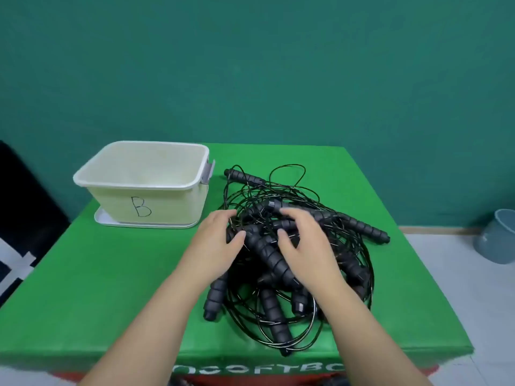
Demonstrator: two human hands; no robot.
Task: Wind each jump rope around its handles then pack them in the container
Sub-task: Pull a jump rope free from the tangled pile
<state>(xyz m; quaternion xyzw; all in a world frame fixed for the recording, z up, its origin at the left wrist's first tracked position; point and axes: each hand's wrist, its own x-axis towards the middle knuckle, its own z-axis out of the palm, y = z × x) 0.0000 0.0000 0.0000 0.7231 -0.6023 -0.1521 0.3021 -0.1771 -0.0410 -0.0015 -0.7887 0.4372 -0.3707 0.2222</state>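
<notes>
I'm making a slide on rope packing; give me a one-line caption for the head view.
Both hands reach into tangled black jump ropes beside the empty container marked B.

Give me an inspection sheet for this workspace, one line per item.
Surface: green padded table, printed lettering along its front edge.
Job's things: tangled pile of black jump ropes with foam handles, none wound; cream container marked B, standing on a white lid, nothing seen inside.
Clutter: nothing seen.
Hands: left hand and right hand both on the pile, fingers curled into the ropes; whether either grips a handle cannot be told.
Cables: only the thin rope cords, looped and crossing each other.
Surroundings: teal wall, grey bin on the tiled floor at right, dark object at left.
</notes>
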